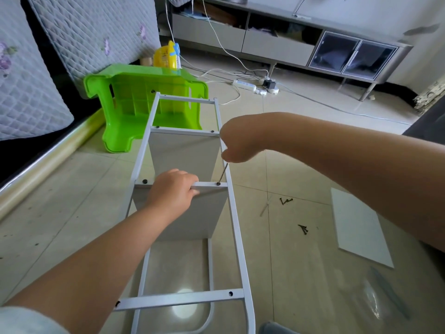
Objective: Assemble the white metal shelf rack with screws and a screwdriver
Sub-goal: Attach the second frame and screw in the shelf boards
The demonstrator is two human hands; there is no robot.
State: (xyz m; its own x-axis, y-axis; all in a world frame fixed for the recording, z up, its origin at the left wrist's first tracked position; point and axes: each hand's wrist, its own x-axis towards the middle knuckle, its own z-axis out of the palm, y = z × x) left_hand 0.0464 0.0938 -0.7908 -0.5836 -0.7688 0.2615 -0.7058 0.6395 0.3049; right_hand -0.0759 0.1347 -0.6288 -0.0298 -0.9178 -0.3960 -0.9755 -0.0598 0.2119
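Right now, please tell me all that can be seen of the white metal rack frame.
The white metal rack frame lies on the tiled floor, running away from the camera. It has two long painted rails joined by crossbars with screw holes; the near end curves. Two pale shelf boards hang below the middle crossbars. The left hand grips one crossbar, its fingers curled over it. The right hand holds a screwdriver on a dark screw there. The far end rests on a green stool.

no text, label or number is legible on anything here.
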